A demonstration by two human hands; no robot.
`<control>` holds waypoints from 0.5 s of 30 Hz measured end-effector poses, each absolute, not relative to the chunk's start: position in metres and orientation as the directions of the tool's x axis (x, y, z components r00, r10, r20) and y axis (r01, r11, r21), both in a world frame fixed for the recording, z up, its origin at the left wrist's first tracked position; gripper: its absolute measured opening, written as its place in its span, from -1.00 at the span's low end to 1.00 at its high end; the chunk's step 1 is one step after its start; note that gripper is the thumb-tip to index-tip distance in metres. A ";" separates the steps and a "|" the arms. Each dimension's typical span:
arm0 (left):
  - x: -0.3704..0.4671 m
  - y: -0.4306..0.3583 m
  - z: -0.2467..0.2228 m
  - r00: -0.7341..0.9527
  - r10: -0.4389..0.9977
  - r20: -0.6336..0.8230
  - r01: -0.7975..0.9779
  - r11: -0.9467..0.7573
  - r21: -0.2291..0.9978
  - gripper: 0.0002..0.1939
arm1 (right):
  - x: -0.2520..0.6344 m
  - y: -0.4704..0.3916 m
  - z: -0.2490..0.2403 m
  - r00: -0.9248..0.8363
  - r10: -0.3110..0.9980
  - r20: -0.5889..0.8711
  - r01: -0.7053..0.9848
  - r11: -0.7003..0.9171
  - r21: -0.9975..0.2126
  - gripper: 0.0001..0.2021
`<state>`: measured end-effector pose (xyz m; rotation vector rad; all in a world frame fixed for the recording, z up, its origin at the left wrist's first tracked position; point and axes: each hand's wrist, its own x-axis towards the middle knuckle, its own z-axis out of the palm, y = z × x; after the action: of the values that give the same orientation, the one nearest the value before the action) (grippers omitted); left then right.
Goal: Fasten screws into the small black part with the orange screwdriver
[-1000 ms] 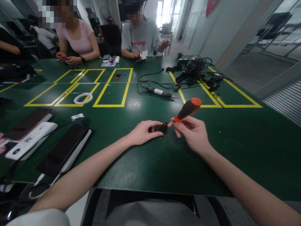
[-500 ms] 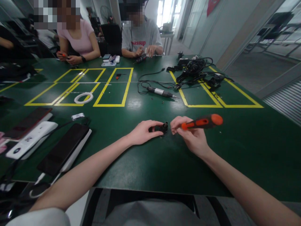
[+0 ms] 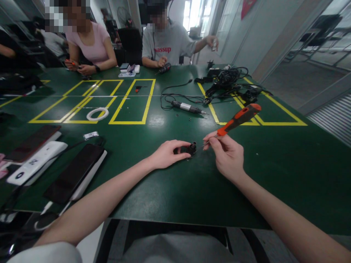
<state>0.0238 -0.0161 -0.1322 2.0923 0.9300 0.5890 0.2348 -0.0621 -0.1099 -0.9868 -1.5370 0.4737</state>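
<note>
My left hand [image 3: 171, 154] rests on the green table with thumb and fingers closed round a small black part [image 3: 192, 149]. A short round post sticks up at that part's right end; its exact kind I cannot make out. My right hand [image 3: 227, 151] pinches the thin metal shaft of a screwdriver [image 3: 238, 119] near its tip. The orange and black handle slants up and to the right above the hand. The shaft's tip points down-left, close to the black part; whether they touch I cannot tell.
An electric screwdriver [image 3: 188, 107] with a cable lies beyond my hands. Tangled black cables [image 3: 230, 80] sit at the back right. A white tape ring [image 3: 97, 114], a phone [image 3: 75, 171] and a white power strip [image 3: 37, 160] are leftward. Two people sit opposite.
The screwdriver has swung from nearly level to slanting, its shaft now pointing at the black part. My left hand stays put. One person opposite has stretched an arm out sideways, holding something small.
</note>
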 end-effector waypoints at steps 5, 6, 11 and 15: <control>0.024 -0.016 -0.132 0.627 0.772 0.103 0.429 -0.453 0.781 -0.57 | 0.236 -0.063 -0.109 -0.042 0.765 0.643 0.435 0.593 -0.678 -0.82; 0.024 -0.016 -0.132 0.627 0.773 0.102 0.433 -0.454 0.778 -0.57 | 0.236 -0.063 -0.109 -0.049 0.766 0.640 0.442 0.592 -0.674 -0.82; 0.024 -0.016 -0.132 0.625 0.773 0.108 0.429 -0.456 0.780 -0.58 | 0.236 -0.065 -0.105 -0.075 0.773 0.630 0.458 0.588 -0.667 -0.81; 0.024 -0.016 -0.132 0.625 0.771 0.122 0.420 -0.464 0.780 -0.58 | 0.236 -0.066 -0.105 -0.037 0.799 0.600 0.431 0.554 -0.712 -0.87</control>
<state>0.0239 -0.0160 -0.1324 2.1087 0.9287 0.6082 0.2356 -0.0660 -0.1049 -1.0468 -1.6645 0.4084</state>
